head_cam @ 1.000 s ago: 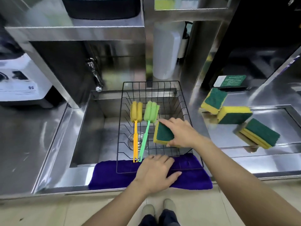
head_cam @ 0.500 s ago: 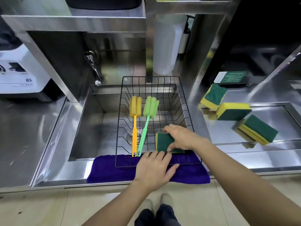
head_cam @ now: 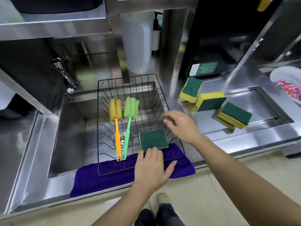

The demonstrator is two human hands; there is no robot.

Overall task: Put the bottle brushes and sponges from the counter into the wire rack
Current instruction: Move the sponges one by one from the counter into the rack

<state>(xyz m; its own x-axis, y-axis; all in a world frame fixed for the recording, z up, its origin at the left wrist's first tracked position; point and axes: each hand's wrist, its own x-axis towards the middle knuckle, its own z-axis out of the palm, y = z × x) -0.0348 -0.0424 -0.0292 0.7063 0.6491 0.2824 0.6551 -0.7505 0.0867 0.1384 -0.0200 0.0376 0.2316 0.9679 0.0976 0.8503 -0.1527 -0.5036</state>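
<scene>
A black wire rack (head_cam: 130, 88) is seen straddling the steel sink (head_cam: 71, 128), its near end resting on a purple cloth (head_cam: 101, 176) draped over the sink's front edge; inside the rack, two bottle brushes are laid side by side, the yellow brush (head_cam: 116, 121) on the left and the green brush (head_cam: 129, 121) just beside it on the right, foam heads toward the far end and handle tips reaching the near end over the cloth; to their right, one sponge (head_cam: 153, 139) is lying flat in the rack's near right corner, green scouring face up, yellow layer showing at its edges. The left hand (head_cam: 150, 167) is spread flat, palm down, on the rack's near edge and the cloth, fingertips just touching the sponge's near edge; nothing is gripped by it. The right hand (head_cam: 180, 124) is held above the rack's right rim, fingers loosely curled and empty, blurred at the tips; no contact with the sponge is seen. Over on the bench (head_cam: 211, 137) to the right, three more sponges are waiting; the far sponge (head_cam: 191, 88) is propped at a tilt with green face showing, the middle sponge (head_cam: 211, 101) is standing on edge against it, and the near sponge (head_cam: 234, 115) is lying a little apart toward the right, green face up. A white colander (head_cam: 281, 75) with colourful contents is glimpsed at the right edge; a tap (head_cam: 65, 75) is fixed behind the sink's left corner.
</scene>
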